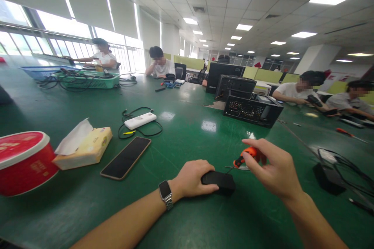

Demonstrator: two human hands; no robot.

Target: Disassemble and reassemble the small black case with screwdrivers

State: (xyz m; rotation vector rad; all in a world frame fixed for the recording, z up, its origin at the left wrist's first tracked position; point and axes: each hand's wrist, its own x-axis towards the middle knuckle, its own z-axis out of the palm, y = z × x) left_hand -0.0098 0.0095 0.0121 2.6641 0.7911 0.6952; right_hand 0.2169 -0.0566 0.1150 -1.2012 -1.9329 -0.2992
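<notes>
My left hand (194, 179) is wrapped round a black box-shaped block (220, 182), which lies on the green tabletop (181, 218). The block resembles a power adapter, but its exact kind is unclear. In my right hand (273, 167) is an orange and black screwdriver (245, 156), held by the handle with the index finger stretched out past it. Its thin shaft slants down to the left towards the block's far edge; whether the tip touches is hard to tell. A thin metal piece (242, 168) lies on the table just behind the screwdriver. Part of the handle is hidden by my fingers.
On the left stand a red tub (26, 167), a tissue pack (84, 149), a phone (127, 158) and a white power bank-like device (140, 120) with a cable. Right lies a black adapter (329, 178) with cords. Farther back are a computer case (253, 109), baskets (90, 81) and several seated people.
</notes>
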